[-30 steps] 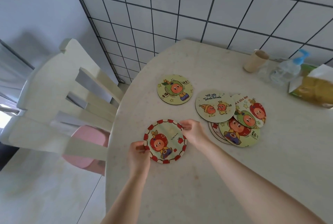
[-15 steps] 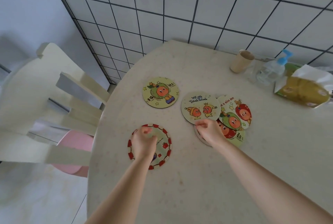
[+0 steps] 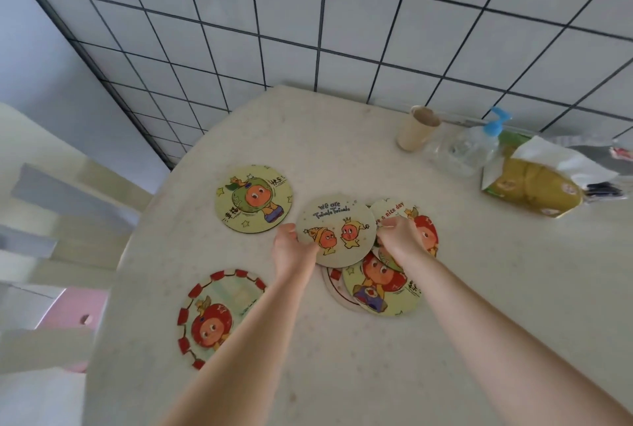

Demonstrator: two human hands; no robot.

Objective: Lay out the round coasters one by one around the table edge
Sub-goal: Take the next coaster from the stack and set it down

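Note:
A red-bordered coaster (image 3: 215, 312) lies near the table's left edge, partly under my left forearm. A green-figure coaster (image 3: 253, 198) lies farther along that edge. In the middle sits a loose pile of overlapping coasters (image 3: 380, 292). On top of it is the "we are" coaster (image 3: 335, 228) with two orange figures. My left hand (image 3: 291, 247) grips its left rim and my right hand (image 3: 399, 237) pinches its right rim. Whether it is lifted off the pile I cannot tell.
The pale table (image 3: 342, 374) curves along its left edge. A white slatted chair (image 3: 51, 220) with a pink seat stands left of it. At the back right are a paper cup (image 3: 416, 127), a pump bottle (image 3: 476, 145) and a snack bag (image 3: 534, 186). A tiled wall is behind.
My left hand let go of the red-bordered coaster, which stays by the left edge, and moved right. Both hands now hold the "we are" coaster on the pile.

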